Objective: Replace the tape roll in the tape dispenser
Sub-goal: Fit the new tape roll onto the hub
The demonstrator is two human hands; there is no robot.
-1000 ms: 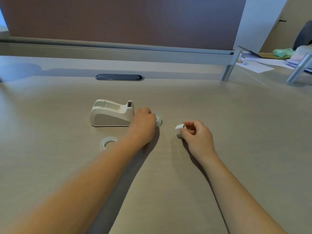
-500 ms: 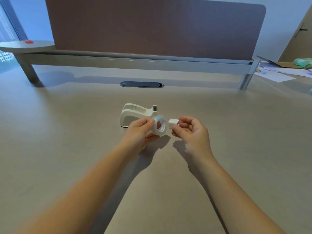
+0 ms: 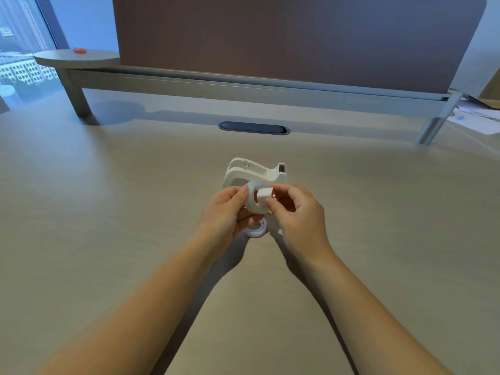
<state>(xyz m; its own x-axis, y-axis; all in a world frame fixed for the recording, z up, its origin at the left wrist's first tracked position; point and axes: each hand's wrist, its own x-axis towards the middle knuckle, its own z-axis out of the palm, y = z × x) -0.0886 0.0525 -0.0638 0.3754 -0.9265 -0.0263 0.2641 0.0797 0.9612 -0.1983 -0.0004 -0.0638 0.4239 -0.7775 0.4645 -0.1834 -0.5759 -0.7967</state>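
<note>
From the head view, the left hand [image 3: 226, 212] grips the tape roll [image 3: 255, 201] by its rim, lifted off the desk [image 3: 108, 212]; the right hand [image 3: 297, 212] pinches a small white hub piece [image 3: 264, 194] at the roll's centre hole, touching it; the empty white tape dispenser [image 3: 254, 173] stands just behind both hands; a flat white ring [image 3: 255, 230] lies on the desk beneath them; bare tabletop spreads wide on either side; a dark cable slot [image 3: 254, 128] sits farther back, before a brown partition panel [image 3: 284, 36]; papers [image 3: 476, 119] lie far right.
</note>
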